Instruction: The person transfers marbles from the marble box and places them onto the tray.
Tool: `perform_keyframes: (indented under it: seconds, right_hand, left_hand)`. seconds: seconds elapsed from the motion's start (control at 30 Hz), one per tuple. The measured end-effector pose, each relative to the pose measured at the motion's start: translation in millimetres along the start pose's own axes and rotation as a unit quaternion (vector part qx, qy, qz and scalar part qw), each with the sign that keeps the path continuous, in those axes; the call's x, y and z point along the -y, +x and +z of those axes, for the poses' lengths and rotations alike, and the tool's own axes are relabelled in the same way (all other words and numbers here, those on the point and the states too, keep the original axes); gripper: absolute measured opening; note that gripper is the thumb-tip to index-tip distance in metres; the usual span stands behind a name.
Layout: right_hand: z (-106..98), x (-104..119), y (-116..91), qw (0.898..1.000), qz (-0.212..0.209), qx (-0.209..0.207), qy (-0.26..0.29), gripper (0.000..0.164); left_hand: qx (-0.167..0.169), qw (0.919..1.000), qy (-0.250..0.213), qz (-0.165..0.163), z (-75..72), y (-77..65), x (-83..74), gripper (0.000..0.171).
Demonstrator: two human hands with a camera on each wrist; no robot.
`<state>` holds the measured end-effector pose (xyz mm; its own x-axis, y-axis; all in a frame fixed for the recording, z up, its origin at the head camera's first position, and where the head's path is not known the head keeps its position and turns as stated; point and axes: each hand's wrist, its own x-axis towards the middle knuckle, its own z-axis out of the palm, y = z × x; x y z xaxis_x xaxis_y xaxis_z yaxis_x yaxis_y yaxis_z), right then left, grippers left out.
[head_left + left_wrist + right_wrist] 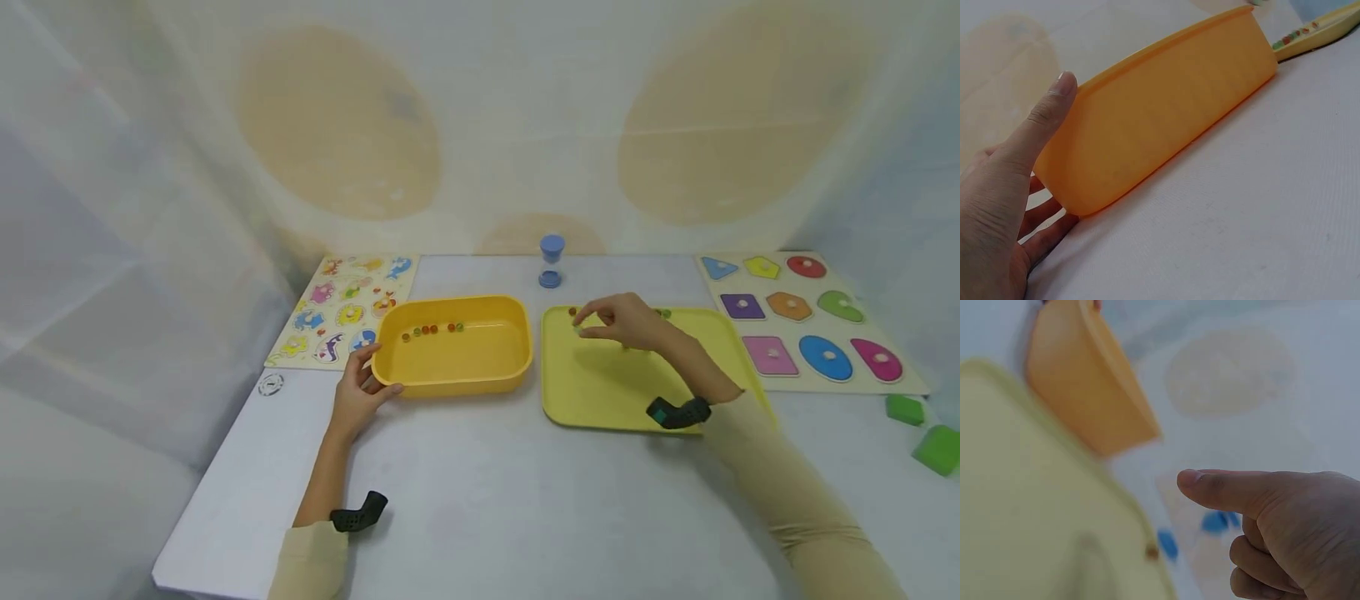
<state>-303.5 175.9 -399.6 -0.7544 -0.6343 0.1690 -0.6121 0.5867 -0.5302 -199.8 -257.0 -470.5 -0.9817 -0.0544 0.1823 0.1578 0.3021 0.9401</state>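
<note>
One bead (577, 330), pinched by right hand (626, 321) near tray (600, 400) far-left corner, could be dropped if squeezed askew; bin (457, 367) gripped by left hand (358, 400)

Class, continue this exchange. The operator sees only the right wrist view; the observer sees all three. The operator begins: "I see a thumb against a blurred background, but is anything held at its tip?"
Observer: Yes. In the head view the right hand pinches what looks like a small green bead between thumb and forefinger.
Operator: The yellow-orange tub shows me only its outside. What is in it?
Observer: Several small red and green beads lie on its bottom.
Operator: And what lies past the right side of the tray?
Observer: A pale board with coloured shapes.
</note>
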Motion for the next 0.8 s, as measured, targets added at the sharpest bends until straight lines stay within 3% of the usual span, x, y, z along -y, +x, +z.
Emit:
perform_keyframes:
  seconds: [0.2,0.3,0.4,0.57,0.67,0.8]
  right_hand:
    - [4.3,-52.8,-60.7,0.998,0.064,0.0,-0.011,0.02]
    - [7.9,-68.0,-72.7,0.997,0.073,-0.002,-0.018,0.019]
    - [8.2,-70.2,-71.3,0.998,0.052,-0.016,-0.025,0.02]
    - [-4.8,-45.2,-46.9,0.999,0.006,-0.05,-0.008,0.025]
    - [-9.1,-22.2,-13.9,0.998,-0.012,-0.053,0.019,0.025]
    - [1.5,7.1,41.3,0.997,-0.046,-0.034,0.047,0.022]
  left_hand:
    - [0.004,1.0,-0.004,0.006,-0.7,-1.8,-3.7,0.07]
    - [0.002,0.9999,-0.009,0.01,0.2,-1.2,-2.3,0.07]
    - [0.002,0.9999,-0.01,0.009,-0.7,-1.6,-1.5,0.07]
    - [0.01,0.9998,-0.015,0.005,-0.9,-1.8,-1.0,0.07]
    - [0.009,0.9997,-0.019,0.008,-1.9,0.0,3.2,0.07]
    - [0.007,0.9997,-0.024,0.007,-2.2,3.6,14.1,0.07]
